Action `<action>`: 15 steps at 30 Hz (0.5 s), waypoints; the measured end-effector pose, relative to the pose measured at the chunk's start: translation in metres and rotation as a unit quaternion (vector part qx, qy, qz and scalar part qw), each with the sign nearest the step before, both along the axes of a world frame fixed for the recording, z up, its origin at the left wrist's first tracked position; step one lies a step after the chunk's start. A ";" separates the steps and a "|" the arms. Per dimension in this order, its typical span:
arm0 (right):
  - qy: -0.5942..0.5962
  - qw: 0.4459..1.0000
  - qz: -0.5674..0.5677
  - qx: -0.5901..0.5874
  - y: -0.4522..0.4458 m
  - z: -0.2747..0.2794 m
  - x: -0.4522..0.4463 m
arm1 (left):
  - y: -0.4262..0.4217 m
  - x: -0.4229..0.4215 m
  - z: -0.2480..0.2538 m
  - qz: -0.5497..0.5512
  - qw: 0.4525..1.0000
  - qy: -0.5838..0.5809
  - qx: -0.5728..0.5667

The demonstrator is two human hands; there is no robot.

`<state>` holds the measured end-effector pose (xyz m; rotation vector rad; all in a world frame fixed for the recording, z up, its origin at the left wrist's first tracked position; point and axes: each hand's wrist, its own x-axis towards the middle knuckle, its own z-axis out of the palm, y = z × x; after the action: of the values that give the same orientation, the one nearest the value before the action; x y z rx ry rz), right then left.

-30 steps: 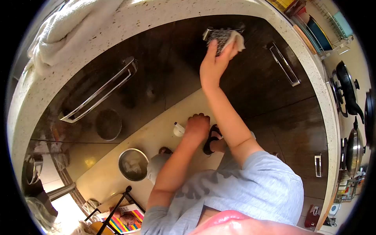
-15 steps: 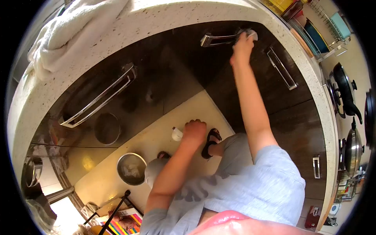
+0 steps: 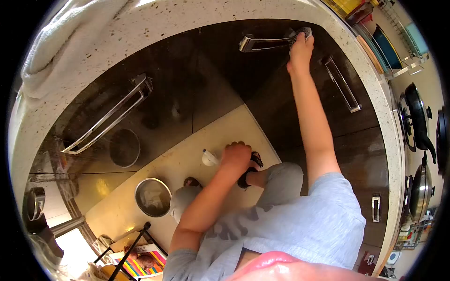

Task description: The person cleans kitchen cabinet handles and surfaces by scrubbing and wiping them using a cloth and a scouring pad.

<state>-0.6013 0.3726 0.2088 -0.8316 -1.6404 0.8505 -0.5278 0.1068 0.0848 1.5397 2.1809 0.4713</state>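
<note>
My right hand (image 3: 301, 52) reaches up to the far cabinet front and is closed on a crumpled grey cloth (image 3: 305, 33). The cloth is pressed at the right end of a chrome handle (image 3: 265, 44), partly covered by my fingers. Lower down, in front of my knees, my left hand (image 3: 236, 156) is closed, with its knuckles facing up. A small white bottle (image 3: 209, 158) with a dark tip sticks out on the left side of this hand. My fingers hide where it is gripped.
Dark glossy cabinet fronts (image 3: 206, 79) curve around me under a speckled counter (image 3: 154, 23). A metal basin (image 3: 153, 197) with water and something pale stands on the floor. A white towel (image 3: 61, 42) lies on the counter. Pans (image 3: 421, 192) sit at the right.
My right hand and the cloth have shifted slightly up and right along the handle's end. The white bottle has turned a little beside my left hand. The whole view has shifted slightly.
</note>
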 end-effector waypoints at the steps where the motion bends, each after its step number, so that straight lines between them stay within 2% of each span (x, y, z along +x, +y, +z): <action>1: -0.027 0.993 -0.068 0.097 -0.007 -0.001 -0.006 | 0.001 -0.001 -0.002 0.001 1.000 -0.003 -0.008; 2: -0.061 0.976 -0.097 0.184 -0.011 -0.006 -0.003 | 0.002 0.000 -0.005 0.002 1.000 -0.007 -0.017; 5: 0.117 0.990 0.065 0.039 0.027 -0.032 -0.009 | 0.001 -0.001 0.001 0.008 0.999 0.007 -0.041; 6: 0.149 0.980 0.094 -0.091 0.021 -0.018 -0.007 | 0.002 -0.002 0.005 0.011 0.999 0.018 -0.046; 9: 0.090 0.994 0.047 -0.044 0.036 -0.004 -0.010 | 0.001 -0.001 0.002 0.005 0.999 0.017 -0.042; 11: 0.024 0.996 -0.045 0.073 0.000 0.001 -0.012 | -0.001 0.002 0.001 -0.001 0.999 0.008 -0.048; 13: -0.031 0.974 -0.101 0.200 -0.039 -0.012 -0.009 | 0.001 0.000 0.003 0.001 0.999 0.007 -0.049; 15: -0.003 0.952 -0.034 0.304 -0.087 -0.021 -0.008 | 0.001 0.000 0.006 0.004 0.998 0.010 -0.055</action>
<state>-0.6093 0.2856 0.1875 -0.4477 -1.7286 0.2553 -0.5282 0.1080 0.0904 1.4843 2.1903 0.3326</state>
